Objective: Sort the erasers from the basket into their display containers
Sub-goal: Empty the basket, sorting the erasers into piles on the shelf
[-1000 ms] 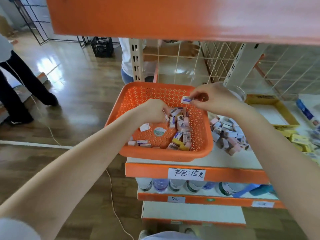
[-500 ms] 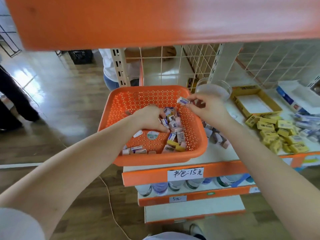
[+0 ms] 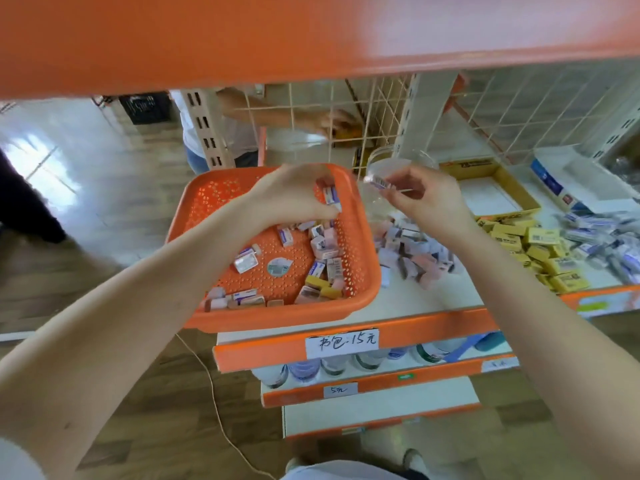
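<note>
The right hand (image 3: 427,202) has carried its pinched eraser (image 3: 379,181) out of the basket (image 3: 277,318) to the clear jar (image 3: 405,157) just beyond it, so a drop seems near. The left hand (image 3: 294,199) still grips erasers (image 3: 331,195) inside the basket.

Orange perforated basket (image 3: 277,322) overhangs shelf's (image 3: 433,296) left front corner; wrapped erasers (image 3: 323,251) lie loose along its right and near sides. Pink-white eraser pile (image 3: 415,254) just right of it, by clear round container (image 3: 381,157). Yellow erasers (image 3: 540,237) heaped toward right edge, before open yellow box (image 3: 519,199).
</note>
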